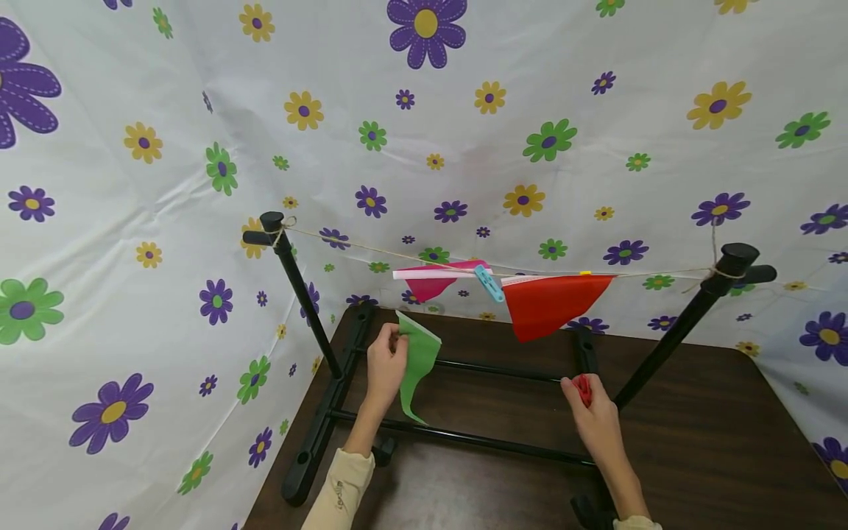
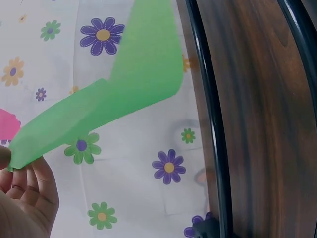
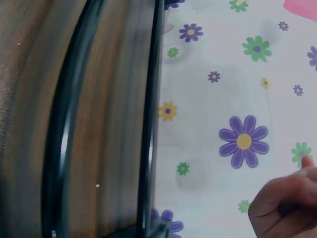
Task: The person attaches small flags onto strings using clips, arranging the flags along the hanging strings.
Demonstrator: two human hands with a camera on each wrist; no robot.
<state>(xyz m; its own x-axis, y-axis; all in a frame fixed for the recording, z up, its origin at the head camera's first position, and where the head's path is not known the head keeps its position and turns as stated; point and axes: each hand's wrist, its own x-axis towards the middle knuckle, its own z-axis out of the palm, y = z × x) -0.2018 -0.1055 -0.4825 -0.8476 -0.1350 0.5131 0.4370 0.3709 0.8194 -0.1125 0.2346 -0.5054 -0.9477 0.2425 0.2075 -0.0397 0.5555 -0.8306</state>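
Note:
My left hand pinches a green paper flag by its edge, near the left post. In the left wrist view the flag bends and spreads away from the fingertips. Toward the right post, my right hand holds a small red clip, mostly covered by its fingers. Above both hands runs a string. A pink flag with a white folded edge hangs there by a blue clothespin, beside a red flag with a yellow clip at its top.
The string is tied between a black left post and a black right post. Their frame, with low crossbars, stands on a dark wooden table. A white flowered cloth hangs behind and at the sides.

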